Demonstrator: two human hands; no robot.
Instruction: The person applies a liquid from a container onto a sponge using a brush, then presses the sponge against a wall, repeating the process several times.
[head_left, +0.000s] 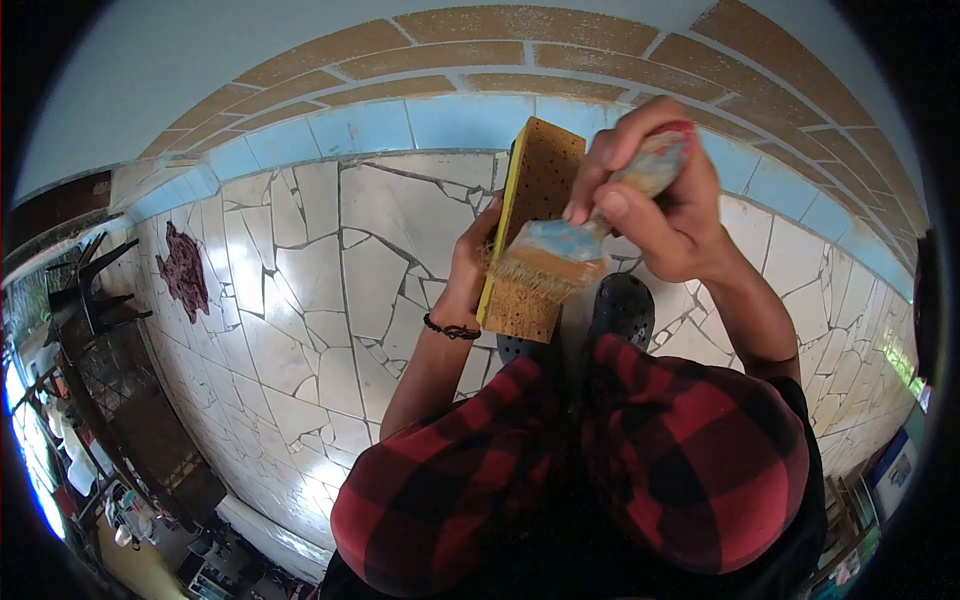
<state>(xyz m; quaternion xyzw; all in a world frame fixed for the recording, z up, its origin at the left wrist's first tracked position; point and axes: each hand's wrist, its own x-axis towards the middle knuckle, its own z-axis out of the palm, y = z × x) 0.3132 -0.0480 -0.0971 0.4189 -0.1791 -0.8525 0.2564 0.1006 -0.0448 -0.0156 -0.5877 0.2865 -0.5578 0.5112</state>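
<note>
My left hand (468, 260) holds a long block (548, 170) with a brown, dark-speckled face and a yellow edge, tilted upright over the floor. Most of its fingers are hidden behind the block. In my right hand (665, 195) is a wide paintbrush (562, 243), its handle stained blue and red and its fingers wrapped round it. The brush's pale bristles lie over the lower part of the block's brown face.
Ahead stands a wall with brown brick shapes (590, 30) above light blue tiles (460, 122). A dark crumpled cloth (184, 272) lies on the broken-tile floor (300, 330) at left. Dark furniture (140, 420) stands at the far left.
</note>
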